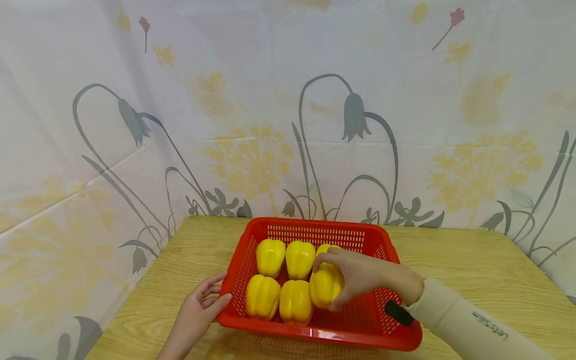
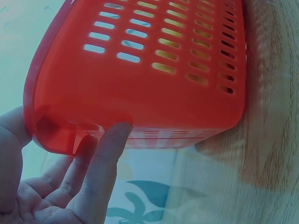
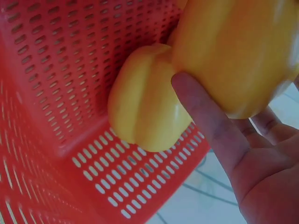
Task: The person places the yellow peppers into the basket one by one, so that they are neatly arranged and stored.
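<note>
A red plastic basket (image 1: 337, 337) stands on the wooden table with several yellow bell peppers in two rows inside it. My left hand (image 1: 198, 307) holds the basket's left rim, thumb on the rim and fingers along the outside, as the left wrist view also shows. My right hand (image 1: 360, 275) grips a yellow bell pepper (image 1: 325, 287) over the right end of the front row. Behind it, another yellow bell pepper (image 1: 325, 248) is partly hidden by the hand. In the right wrist view the gripped pepper (image 3: 238, 51) is above one lying in the basket (image 3: 145, 102).
The front row also has two bell peppers (image 1: 262, 297) left of the right hand. Slotted basket walls (image 1: 315, 232) surround the peppers. A black piece (image 1: 398, 313) sits by the right sleeve at the basket's right side. A flower-patterned cloth (image 1: 270, 100) hangs behind the wooden table (image 1: 477, 280).
</note>
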Available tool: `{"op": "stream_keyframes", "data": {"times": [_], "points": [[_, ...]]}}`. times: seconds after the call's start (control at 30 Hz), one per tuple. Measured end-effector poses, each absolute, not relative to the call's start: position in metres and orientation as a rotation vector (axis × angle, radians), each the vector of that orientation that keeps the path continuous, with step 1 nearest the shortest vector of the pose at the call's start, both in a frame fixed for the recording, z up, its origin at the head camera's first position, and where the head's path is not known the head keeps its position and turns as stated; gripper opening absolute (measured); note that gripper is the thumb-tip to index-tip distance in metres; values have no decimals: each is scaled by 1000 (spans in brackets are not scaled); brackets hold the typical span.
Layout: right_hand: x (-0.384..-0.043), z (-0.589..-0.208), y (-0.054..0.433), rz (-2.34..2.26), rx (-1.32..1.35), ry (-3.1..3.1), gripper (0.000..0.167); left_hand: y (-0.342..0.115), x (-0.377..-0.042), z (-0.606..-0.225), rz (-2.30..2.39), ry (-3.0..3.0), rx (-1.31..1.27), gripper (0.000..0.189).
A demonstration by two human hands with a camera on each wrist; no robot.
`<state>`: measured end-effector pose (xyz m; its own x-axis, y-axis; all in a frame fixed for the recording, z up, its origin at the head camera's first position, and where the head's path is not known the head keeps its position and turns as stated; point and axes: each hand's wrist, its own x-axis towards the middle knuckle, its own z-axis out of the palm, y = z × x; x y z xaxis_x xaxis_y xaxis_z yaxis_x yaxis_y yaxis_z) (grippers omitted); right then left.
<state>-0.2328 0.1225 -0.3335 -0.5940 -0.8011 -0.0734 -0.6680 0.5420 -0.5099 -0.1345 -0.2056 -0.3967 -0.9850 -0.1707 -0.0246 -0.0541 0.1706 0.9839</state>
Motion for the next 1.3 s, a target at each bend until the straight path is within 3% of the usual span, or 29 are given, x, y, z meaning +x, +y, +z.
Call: {"op": "stream_keyframes", "data": {"times": [0.77,1.3], "points": [[-234,-355,114,-440,-1070,2364,56,-204,-133,-396,-1922,-2344,207,48],[-237,-349,119,-520,-1083,2259,46,-204,-133,-396,-1945,-2329,203,48]]}}
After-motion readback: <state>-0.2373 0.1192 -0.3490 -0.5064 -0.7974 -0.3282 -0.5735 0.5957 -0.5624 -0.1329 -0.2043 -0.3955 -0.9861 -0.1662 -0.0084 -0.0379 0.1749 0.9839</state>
